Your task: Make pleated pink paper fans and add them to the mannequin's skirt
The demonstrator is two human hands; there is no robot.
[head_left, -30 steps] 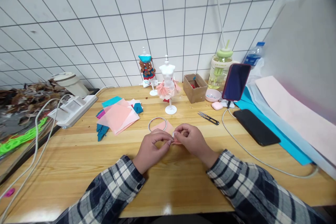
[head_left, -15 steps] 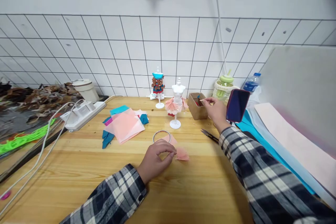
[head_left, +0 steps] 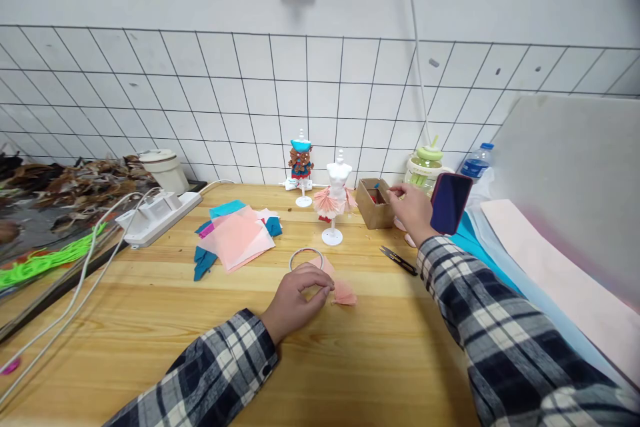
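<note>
My left hand (head_left: 300,299) rests low over the table, thumb and forefinger pinched together; whatever is between them is too small to make out. Just right of its fingertips lies a gathered pink piece of fabric or paper (head_left: 345,293). Behind the hand are a thin metal ring (head_left: 291,257) and a flat pink piece (head_left: 329,267). My right hand (head_left: 414,210) is at the right edge of a small brown box (head_left: 374,213), its fingertips pinched; I cannot tell what they hold. Left of the box stands a white mini mannequin (head_left: 340,177) with a pleated pink skirt (head_left: 327,203).
Black thread snips (head_left: 399,260) lie below the right hand. A phone (head_left: 451,203) stands beside it, with a green-lidded cup (head_left: 429,157) behind. A dressed mannequin (head_left: 301,163) is at the back. Coloured sheets (head_left: 237,240) and a power strip (head_left: 163,219) lie left.
A small pale bit showed at my right fingertips over the box before; it no longer shows. The right hand has shifted slightly. My left hand keeps its pinch, and the view has moved a little.
</note>
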